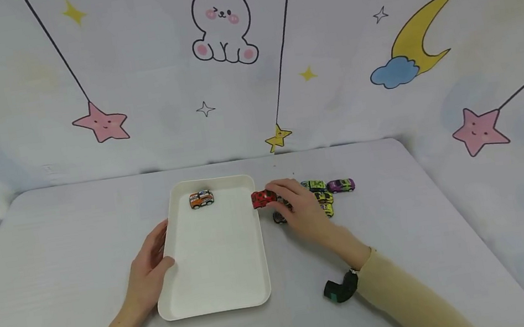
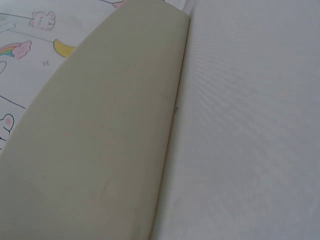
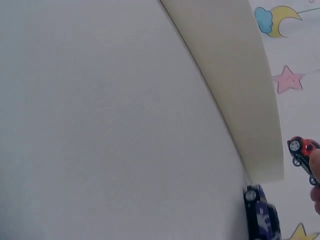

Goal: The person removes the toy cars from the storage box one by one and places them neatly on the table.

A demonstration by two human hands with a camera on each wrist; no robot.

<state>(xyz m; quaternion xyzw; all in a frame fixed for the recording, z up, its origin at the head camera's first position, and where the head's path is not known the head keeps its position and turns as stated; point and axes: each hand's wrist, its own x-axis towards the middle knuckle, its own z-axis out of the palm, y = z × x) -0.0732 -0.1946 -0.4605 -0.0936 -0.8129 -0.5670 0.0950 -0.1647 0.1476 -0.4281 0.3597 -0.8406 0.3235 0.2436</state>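
Note:
A white tray [image 1: 218, 248] lies on the table. At its left side my left hand [image 1: 145, 272] holds the wall, thumb over the rim and fingers along the outside. My right hand [image 1: 301, 211] pinches a red toy car [image 1: 263, 198] between thumb and fingers beside the tray's right rim. In the right wrist view the red car [image 3: 302, 146] is raised off the table, with fingertips at its side. An orange and white toy car [image 1: 201, 199] sits inside the tray near its far left corner. No hand shows in the left wrist view.
Right of the tray, several toy cars cluster partly behind my right hand, including a green one [image 1: 313, 184], a yellow one [image 1: 324, 197] and a purple one [image 1: 340, 186]. A dark-wheeled car [image 1: 278, 217] stands near the tray's right wall. A patterned backdrop [image 1: 147, 62] rises behind the table.

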